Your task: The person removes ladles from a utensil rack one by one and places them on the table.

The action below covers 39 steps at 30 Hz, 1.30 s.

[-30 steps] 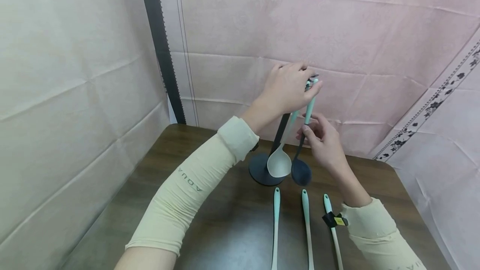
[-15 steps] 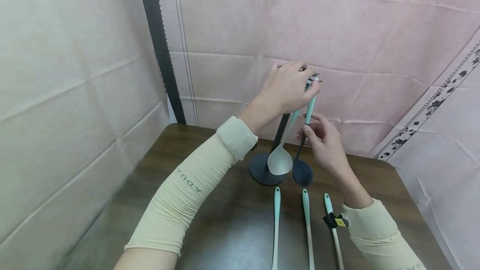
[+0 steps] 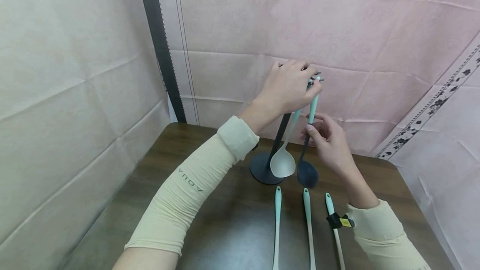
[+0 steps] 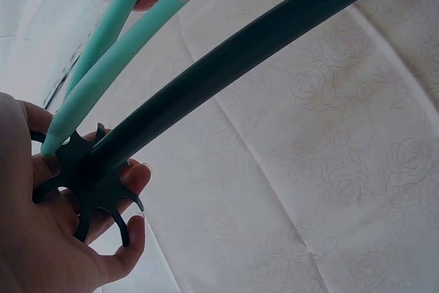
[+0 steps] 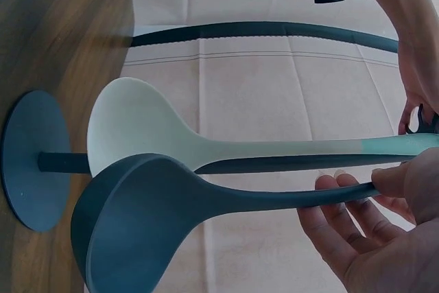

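A dark stand with a round base and a ring of hooks at its top rises from the table. My left hand grips that hooked top, fingers spread around the hooks. From it hangs a pale ladle with a mint handle, beside the pole. Thumb and fingers of my right hand pinch the stem of a dark blue ladle, bowl down. Its mint handle end is up at the hooks, right by my left thumb.
Three utensils with mint handles lie in a row on the wooden table: a left one, a middle one and a right one partly behind the wrist strap. Their heads are out of view. Pale cloth walls surround the table.
My right hand has shifted slightly right with the dark ladle, whose bowl swings right, away from the pole. The pale ladle has also moved a little right. My left hand stays at the hooks.
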### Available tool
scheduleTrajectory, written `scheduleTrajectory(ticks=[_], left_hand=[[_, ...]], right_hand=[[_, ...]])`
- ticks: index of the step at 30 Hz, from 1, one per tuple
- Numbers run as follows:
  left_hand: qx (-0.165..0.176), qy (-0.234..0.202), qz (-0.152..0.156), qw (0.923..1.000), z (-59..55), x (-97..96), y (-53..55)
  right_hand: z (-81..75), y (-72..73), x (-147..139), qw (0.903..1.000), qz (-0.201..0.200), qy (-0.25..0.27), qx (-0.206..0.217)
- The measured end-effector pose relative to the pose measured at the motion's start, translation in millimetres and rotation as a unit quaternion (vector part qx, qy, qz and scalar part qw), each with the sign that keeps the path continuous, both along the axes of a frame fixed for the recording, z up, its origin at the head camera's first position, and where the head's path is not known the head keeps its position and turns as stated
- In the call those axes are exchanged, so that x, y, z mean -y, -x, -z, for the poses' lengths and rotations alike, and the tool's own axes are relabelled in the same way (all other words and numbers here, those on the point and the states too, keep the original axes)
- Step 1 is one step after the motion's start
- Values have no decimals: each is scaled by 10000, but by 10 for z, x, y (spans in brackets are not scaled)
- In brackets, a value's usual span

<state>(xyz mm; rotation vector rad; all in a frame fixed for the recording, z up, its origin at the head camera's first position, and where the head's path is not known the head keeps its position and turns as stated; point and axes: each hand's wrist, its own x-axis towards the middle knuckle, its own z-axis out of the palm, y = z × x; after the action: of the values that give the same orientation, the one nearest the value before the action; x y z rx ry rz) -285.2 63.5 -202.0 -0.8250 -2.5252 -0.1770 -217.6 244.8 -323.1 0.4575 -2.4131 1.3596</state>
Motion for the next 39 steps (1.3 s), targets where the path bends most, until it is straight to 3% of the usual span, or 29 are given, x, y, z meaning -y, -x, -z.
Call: scheduleTrajectory(ticks=[12,39], left_hand=[[-136,-58,-47,9999,15,3,17],[-108,-86,-112,9998,38,31,-12]], right_hand=[[-49,-63,11,9999,127,40,72],[-76,-130,-30,9982,-158,564,-90]])
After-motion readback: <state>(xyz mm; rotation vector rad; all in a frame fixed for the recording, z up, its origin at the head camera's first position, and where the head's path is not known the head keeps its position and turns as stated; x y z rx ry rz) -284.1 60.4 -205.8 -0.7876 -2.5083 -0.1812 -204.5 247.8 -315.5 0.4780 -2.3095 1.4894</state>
